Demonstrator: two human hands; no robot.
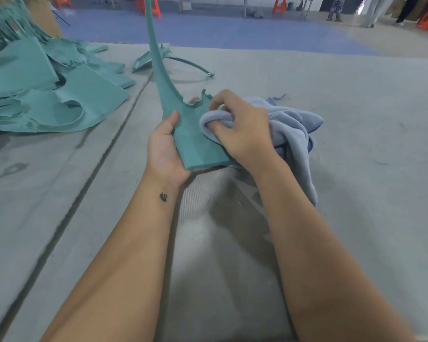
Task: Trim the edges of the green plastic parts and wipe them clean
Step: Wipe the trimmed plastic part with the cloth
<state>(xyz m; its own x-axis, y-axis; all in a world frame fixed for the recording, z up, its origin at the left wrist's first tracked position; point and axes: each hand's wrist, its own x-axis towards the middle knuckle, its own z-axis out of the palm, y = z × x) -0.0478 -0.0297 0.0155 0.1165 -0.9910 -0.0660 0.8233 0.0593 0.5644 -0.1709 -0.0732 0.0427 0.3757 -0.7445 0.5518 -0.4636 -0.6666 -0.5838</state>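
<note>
Above the grey felt-covered worktable (331,99), centre of view: one green plastic part (190,134), held up off the surface. Form: broad flat base nearest the person, notched cutout on its far edge, long thin spike rising out of the top of the view.

Left hand (164,149): grasps the base from the left, thumb lying on the near face, fingers wrapped behind, one fingertip showing through the notch.

Right hand (237,129): clenched around a bunched pale blue cloth (292,134), pressing it onto the part's right face. Remainder of the cloth trails down to the table.

Step judged in hand: wiping. No trimming tool in view.

Handling, judged: light, one hand carries it. Thin sheet, stiff at the base, likely whippy along the spike. Surface smooth, possibly slippery under cloth. Notched edge looks rough and could snag the cloth or nick a finger. Best hold is the broad base, as now; the spike would flex or snap.

Left of table: pile of similar green parts (59,99). Beyond: curved green piece (178,60).
</note>
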